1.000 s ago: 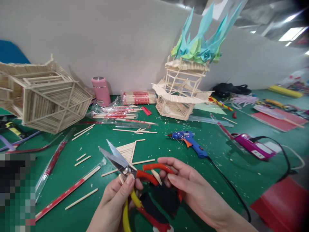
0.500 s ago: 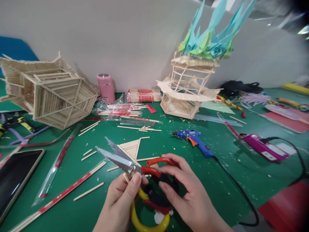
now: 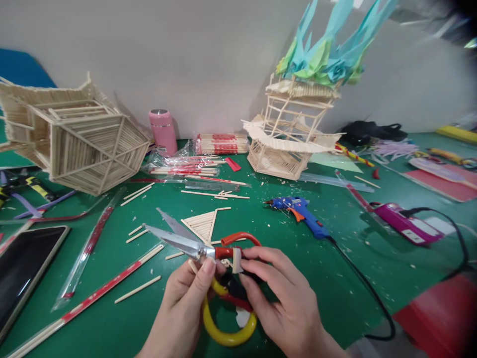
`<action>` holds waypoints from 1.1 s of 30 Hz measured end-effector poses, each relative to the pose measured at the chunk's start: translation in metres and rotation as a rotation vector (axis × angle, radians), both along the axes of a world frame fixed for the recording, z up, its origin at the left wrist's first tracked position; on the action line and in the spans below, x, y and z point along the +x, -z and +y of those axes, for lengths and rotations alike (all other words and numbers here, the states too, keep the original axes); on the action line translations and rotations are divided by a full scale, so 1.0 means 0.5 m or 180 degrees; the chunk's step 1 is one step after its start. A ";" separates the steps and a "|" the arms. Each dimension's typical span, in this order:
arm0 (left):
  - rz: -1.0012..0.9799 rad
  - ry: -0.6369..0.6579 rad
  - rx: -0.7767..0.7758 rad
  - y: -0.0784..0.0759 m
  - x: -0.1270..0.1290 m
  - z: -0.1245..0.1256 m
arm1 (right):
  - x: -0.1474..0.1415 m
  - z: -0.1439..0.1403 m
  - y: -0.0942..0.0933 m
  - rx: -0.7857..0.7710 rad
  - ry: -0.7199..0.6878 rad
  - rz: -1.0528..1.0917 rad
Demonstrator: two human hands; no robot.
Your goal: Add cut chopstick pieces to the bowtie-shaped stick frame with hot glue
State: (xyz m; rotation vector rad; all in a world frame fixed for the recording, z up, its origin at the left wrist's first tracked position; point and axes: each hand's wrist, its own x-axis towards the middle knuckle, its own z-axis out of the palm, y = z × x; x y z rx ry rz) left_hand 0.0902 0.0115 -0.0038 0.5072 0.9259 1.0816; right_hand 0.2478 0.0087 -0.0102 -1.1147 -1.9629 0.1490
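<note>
My left hand (image 3: 184, 301) is closed round the pivot of a pair of scissors (image 3: 182, 241), its thumb pressed just below the metal. The blades point left and stand apart. One thin stick end (image 3: 193, 267) pokes out by that thumb. With bent fingers, my right hand (image 3: 281, 293) pinches a small pale flat piece (image 3: 236, 261) beside the red handle (image 3: 238, 237). Below hangs a yellow loop (image 3: 229, 337) with black, red and white parts; how it joins the scissors is hidden. Behind the blades, a triangular panel of sticks (image 3: 201, 224) lies on the green table.
A blue glue gun (image 3: 298, 211) with a black cord lies to the right. Two stick-built models, one lying left (image 3: 97, 144) and one upright (image 3: 283, 154), stand at the back. A pink bottle (image 3: 163, 132), bagged sticks (image 3: 221, 144) and a phone (image 3: 28, 273) are around.
My right fingers have shifted off the red handle, and the pale piece now shows in front of it. The scissors have moved slightly left. My left hand keeps its hold.
</note>
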 end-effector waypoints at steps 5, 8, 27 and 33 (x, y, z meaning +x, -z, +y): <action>0.0152 -0.0117 0.0052 0.001 0.005 -0.002 | -0.003 0.003 -0.003 -0.0663 0.0113 -0.0100; 0.0262 -0.0162 0.0096 0.005 0.006 -0.002 | -0.007 0.002 -0.004 -0.0774 0.0004 -0.0315; 0.0673 0.0023 0.0369 0.012 0.010 -0.001 | -0.044 0.006 -0.003 -0.0899 0.0241 -0.0780; 0.1168 0.0123 0.0303 0.002 -0.023 0.000 | 0.023 0.030 -0.031 -0.1142 0.0384 -0.0644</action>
